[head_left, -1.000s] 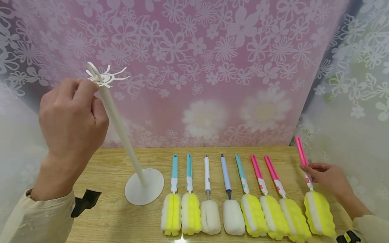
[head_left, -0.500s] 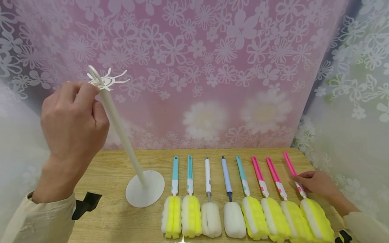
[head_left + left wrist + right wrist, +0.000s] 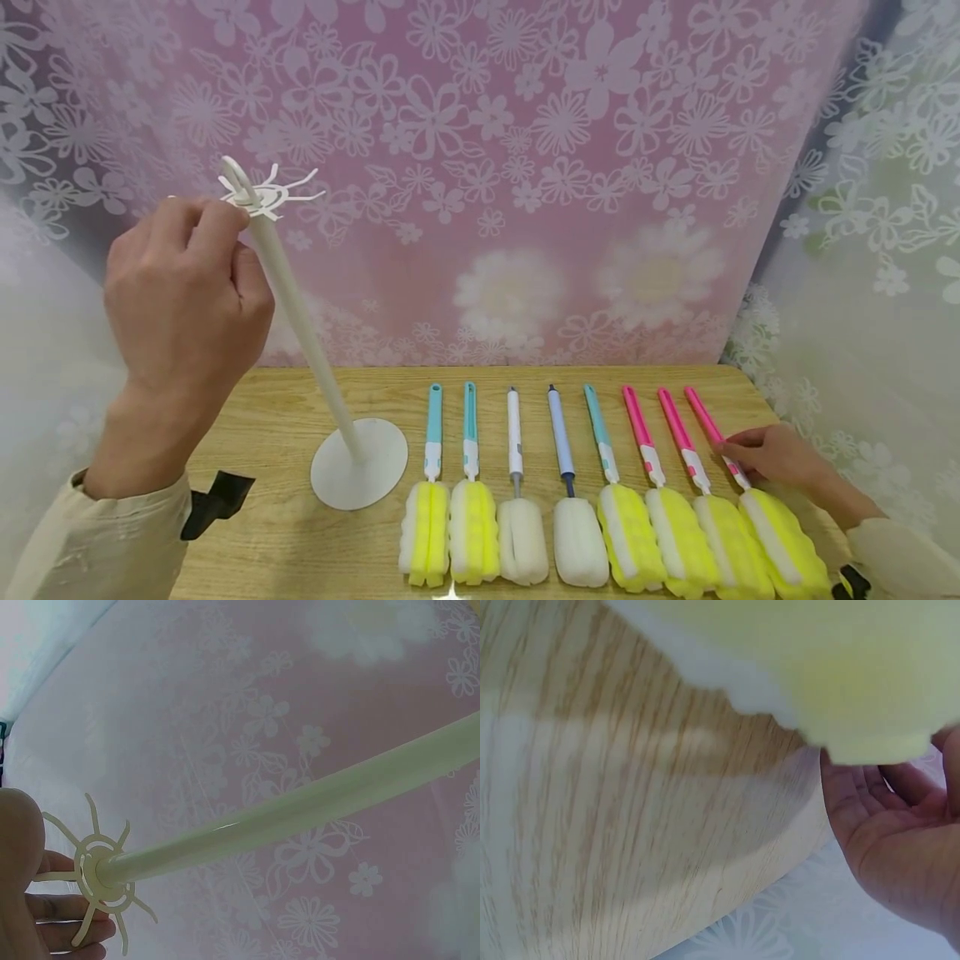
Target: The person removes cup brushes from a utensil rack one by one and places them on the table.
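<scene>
A white rack stand (image 3: 303, 325) with a round base and a ring of curved hooks (image 3: 262, 198) on top leans left in the head view. My left hand (image 3: 187, 292) grips its top beside the hooks; in the left wrist view the fingers (image 3: 71, 934) lie behind the hook ring. At the far right, my right hand (image 3: 776, 454) pinches the handle of a pink sponge bottle brush (image 3: 787, 546). Its yellow and white sponge (image 3: 855, 682) covers the fingertips in the right wrist view. The neighbouring pink brush (image 3: 731, 546) lies against it.
Several more sponge brushes lie in a row on the wooden table (image 3: 255, 533), including a teal one (image 3: 435, 425), a white-handled one (image 3: 513, 433) and a blue-handled one (image 3: 558, 433). A flowered pink curtain (image 3: 525, 167) hangs behind the table's back edge.
My right hand has moved the far-right pink brush leftward, bringing it up to the row. The left hand keeps its grip on the stand.
</scene>
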`<move>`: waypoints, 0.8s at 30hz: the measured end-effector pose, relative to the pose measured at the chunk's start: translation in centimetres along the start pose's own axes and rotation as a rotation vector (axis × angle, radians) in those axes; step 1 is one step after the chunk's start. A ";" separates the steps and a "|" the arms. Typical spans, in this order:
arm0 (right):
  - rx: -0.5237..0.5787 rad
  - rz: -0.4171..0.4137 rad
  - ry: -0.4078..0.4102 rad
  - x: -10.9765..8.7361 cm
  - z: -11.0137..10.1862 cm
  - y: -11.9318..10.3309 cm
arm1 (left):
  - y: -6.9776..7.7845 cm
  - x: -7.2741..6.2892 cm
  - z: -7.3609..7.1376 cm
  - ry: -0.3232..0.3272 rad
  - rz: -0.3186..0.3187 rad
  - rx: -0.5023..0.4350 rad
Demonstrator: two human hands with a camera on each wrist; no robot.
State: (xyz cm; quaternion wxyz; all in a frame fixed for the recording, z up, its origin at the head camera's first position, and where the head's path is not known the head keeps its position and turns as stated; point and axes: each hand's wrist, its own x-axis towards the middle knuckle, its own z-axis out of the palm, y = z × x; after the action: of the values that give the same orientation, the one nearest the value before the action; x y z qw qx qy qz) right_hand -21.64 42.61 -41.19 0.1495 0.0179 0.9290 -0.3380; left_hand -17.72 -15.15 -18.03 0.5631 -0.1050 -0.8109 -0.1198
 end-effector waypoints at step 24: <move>-0.066 -0.214 -0.067 -1.8 -1.8 -2.4 | -0.3 -1.4 -0.1 0.056 0.036 -0.096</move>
State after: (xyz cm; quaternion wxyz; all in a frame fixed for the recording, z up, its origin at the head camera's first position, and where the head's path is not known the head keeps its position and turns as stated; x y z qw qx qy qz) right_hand -20.68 42.04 -37.81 0.1440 -0.0976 0.9308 -0.3214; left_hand -17.24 -15.48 -19.29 0.5819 -0.1431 -0.7861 -0.1515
